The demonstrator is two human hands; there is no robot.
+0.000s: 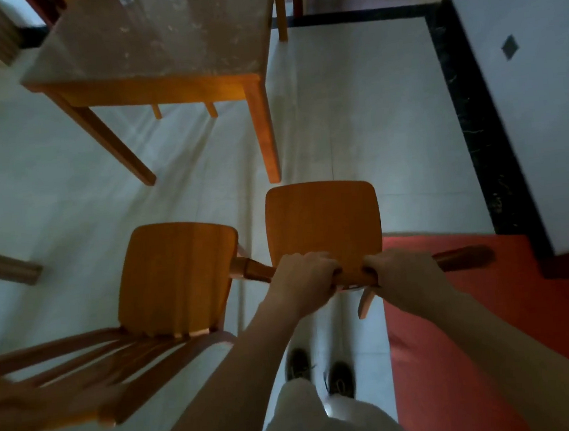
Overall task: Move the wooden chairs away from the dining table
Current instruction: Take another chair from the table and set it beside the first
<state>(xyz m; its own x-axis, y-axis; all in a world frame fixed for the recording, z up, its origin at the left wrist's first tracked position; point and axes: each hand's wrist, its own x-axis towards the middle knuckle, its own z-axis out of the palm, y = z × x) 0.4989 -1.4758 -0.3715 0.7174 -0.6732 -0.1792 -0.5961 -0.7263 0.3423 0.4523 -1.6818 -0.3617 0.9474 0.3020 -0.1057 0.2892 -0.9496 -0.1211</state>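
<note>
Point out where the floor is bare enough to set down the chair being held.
Free: the pale floor right of the dining table, bordered by the black strip, and the floor left of the table legs. Crowded: beside the second chair, which sits close to the held chair that both hands grip.

Two wooden chairs (178,276) (322,225), one dining table (164,33), two hands (302,279) (402,277), two shoes (298,363) (340,379).

Both forearms were bare, no sleeves in view. Left hand (300,275) and right hand (402,279) wore no gloves, rings or watch. Legs were in pale, off-white trousers (314,415), loose-cut. Dark lace-up shoes (340,379) showed below hems, detail blurred in dim light.
</note>
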